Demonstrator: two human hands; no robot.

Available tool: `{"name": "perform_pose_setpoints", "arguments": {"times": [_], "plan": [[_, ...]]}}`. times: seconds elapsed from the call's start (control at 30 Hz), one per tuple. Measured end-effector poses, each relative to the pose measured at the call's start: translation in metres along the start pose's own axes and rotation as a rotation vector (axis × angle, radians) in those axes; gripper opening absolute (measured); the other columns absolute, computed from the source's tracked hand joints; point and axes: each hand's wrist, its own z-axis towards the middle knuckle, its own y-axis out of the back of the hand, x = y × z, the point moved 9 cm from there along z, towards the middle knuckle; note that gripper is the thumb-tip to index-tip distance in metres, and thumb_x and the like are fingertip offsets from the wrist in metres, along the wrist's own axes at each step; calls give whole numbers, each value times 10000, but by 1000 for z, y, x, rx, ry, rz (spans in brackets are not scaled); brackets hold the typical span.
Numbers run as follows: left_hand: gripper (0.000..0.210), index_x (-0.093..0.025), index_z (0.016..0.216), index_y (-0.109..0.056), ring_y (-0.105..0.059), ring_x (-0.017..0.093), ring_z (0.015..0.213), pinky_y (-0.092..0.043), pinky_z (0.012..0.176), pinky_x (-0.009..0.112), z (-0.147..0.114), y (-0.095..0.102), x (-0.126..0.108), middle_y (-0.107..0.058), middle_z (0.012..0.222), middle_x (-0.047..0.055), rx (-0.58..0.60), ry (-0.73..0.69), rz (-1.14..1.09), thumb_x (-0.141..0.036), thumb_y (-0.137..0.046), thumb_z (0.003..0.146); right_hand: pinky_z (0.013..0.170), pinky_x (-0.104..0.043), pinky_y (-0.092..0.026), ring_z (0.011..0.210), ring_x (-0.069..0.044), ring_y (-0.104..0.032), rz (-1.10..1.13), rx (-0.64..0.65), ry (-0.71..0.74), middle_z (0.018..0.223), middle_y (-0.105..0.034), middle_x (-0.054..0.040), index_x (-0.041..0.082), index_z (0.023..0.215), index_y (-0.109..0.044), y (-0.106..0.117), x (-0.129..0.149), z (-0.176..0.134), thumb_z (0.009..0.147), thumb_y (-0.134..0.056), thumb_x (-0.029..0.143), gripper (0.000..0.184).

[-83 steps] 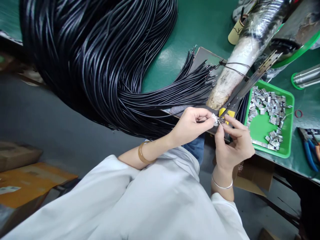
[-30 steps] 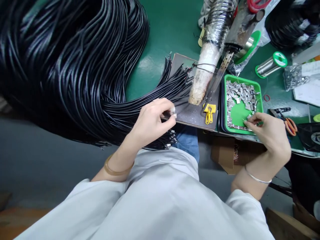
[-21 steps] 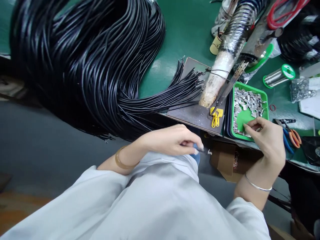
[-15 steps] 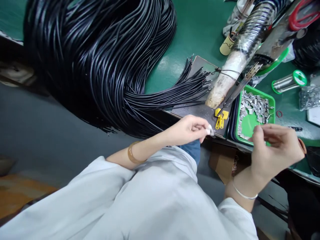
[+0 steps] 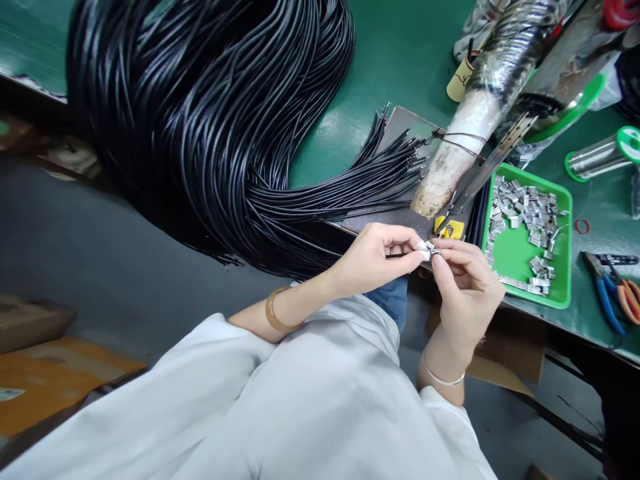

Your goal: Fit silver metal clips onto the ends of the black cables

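Note:
My left hand (image 5: 377, 257) is closed in a pinch, with a short stretch of black cable (image 5: 395, 255) showing between its fingers. White wrapping covers the tips of its thumb and finger. Right up against it, my right hand (image 5: 467, 283) pinches a small silvery metal connector (image 5: 435, 251) at the cable's end. The fingertips partly hide how cable and connector meet. Just right of the hands, a green tray (image 5: 564, 267) holds many loose metal connectors (image 5: 533, 207). Behind my fingertips lies a yellow plastic piece (image 5: 453, 229), partly covered.
A big bundle of black cables (image 5: 210, 133) fills the left of the green table (image 5: 395, 53), its ends on a grey board (image 5: 400, 123). A white tube (image 5: 450, 160) slants down above the hands. Right are a solder wire spool (image 5: 597, 157) and pliers (image 5: 607, 293).
My right hand has moved left from beside the tray to meet my left hand, and now pinches a connector there. The view has shifted slightly, bringing the pliers into sight.

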Motion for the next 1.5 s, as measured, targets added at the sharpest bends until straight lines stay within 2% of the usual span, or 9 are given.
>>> {"name": "perform_pose_setpoints", "arguments": {"times": [0.13, 0.3, 0.47, 0.67, 0.83, 1.0, 1.1, 1.37, 1.5], "plan": [[109, -112, 814, -708, -498, 67, 616, -397, 566, 189, -2, 3, -5, -655, 733, 17, -81, -91, 157, -206, -660, 843, 713, -275, -597, 910, -153, -707, 18, -16, -9, 986, -728, -45, 202, 853, -703, 2, -3, 0, 846, -704, 220, 20], [120, -124, 846, -701, -407, 58, 567, -326, 533, 215, -9, -4, -16, -641, 733, 8, -74, -205, 347, -199, -612, 872, 776, -324, -620, 928, -168, -717, 37, -48, 13, 1025, -723, -51, 197, 841, -670, 0, -3, -5, 860, -675, 211, 24], [239, -141, 807, -586, -477, 65, 543, -388, 547, 202, -1, -3, 7, -548, 604, -29, 16, 60, -59, -358, -627, 898, 871, -378, -626, 987, -183, -720, -255, -149, 256, 1070, -738, -27, 237, 906, -698, -2, 22, -17, 830, -694, 150, 115], [287, -109, 763, -642, -402, 44, 507, -299, 498, 201, 7, -2, 22, -502, 546, -49, 45, 189, -238, -369, -764, 776, 810, -414, -629, 958, -214, -737, -226, -270, 285, 1040, -755, -43, 239, 1036, -692, 18, 27, -18, 895, -598, 130, 202], [127, -106, 703, -653, -396, 42, 538, -290, 515, 197, 9, -1, 24, -512, 574, -47, -32, 179, -245, -195, -743, 708, 742, -326, -632, 876, -185, -754, -279, -206, 449, 983, -764, -16, 250, 998, -671, 8, 39, -24, 845, -674, 124, 198], [86, -110, 690, -692, -374, 41, 524, -325, 528, 204, 11, 1, 21, -502, 546, -56, -59, 167, -239, -186, -726, 711, 766, -382, -639, 891, -196, -747, -155, -214, 270, 980, -751, -38, 224, 950, -627, 10, 19, -16, 891, -620, 168, 82], [98, -103, 681, -703, -426, 46, 557, -358, 555, 202, 12, 2, 20, -563, 588, -38, -67, 158, -266, -179, -764, 693, 802, -388, -635, 917, -198, -748, -160, -192, 244, 981, -751, -44, 215, 909, -619, 9, 16, -13, 875, -645, 167, 65], [89, -96, 666, -676, -450, 56, 580, -353, 555, 198, 13, 2, 19, -551, 598, -26, -62, 120, -189, -157, -697, 728, 746, -292, -642, 830, -165, -766, -378, -203, 496, 964, -781, 12, 252, 912, -628, 2, 29, -22, 796, -725, 115, 204], [76, -98, 662, -667, -360, 39, 526, -283, 499, 193, 13, 3, 17, -495, 564, -42, -80, 99, -141, -151, -661, 717, 738, -277, -643, 838, -159, -768, -338, -183, 495, 1036, -777, -3, 240, 936, -626, 3, 27, -20, 801, -718, 98, 217]]}}
